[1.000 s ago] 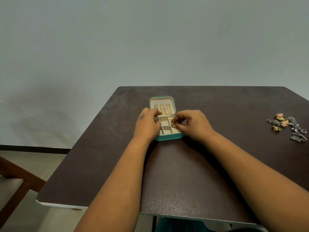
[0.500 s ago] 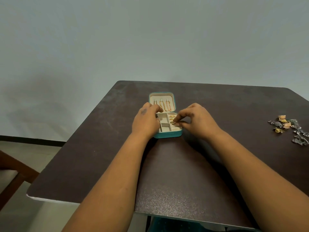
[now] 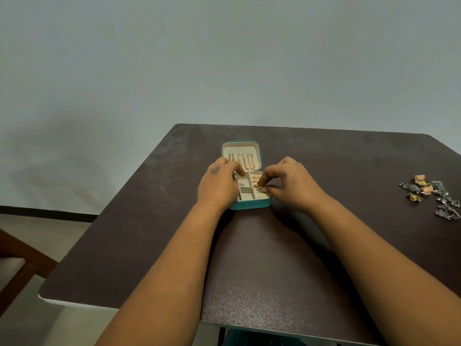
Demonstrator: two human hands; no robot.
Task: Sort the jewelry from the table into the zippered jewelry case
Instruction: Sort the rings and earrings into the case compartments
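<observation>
Teal jewelry case (image 3: 250,204) open, table (image 3: 274,258) centre. Gold chains (image 3: 241,161) hung in lid. Right hand (image 3: 290,184) pinching gold piece (image 3: 257,186) over right compartments; left hand (image 3: 219,184) gripping case's left edge. Loose jewelry pile (image 3: 432,197) far right of case (unsorted; roughly midway).

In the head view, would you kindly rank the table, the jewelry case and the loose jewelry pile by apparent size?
1. table
2. jewelry case, open
3. loose jewelry pile

The case and pile look close in spread; the pile is scattered, so that ranking is unsure.

My dark table (image 3: 262,258) before a plain grey wall (image 3: 224,58), beige floor (image 3: 50,226) left of the table, a wooden chair (image 3: 22,265) beside it
</observation>
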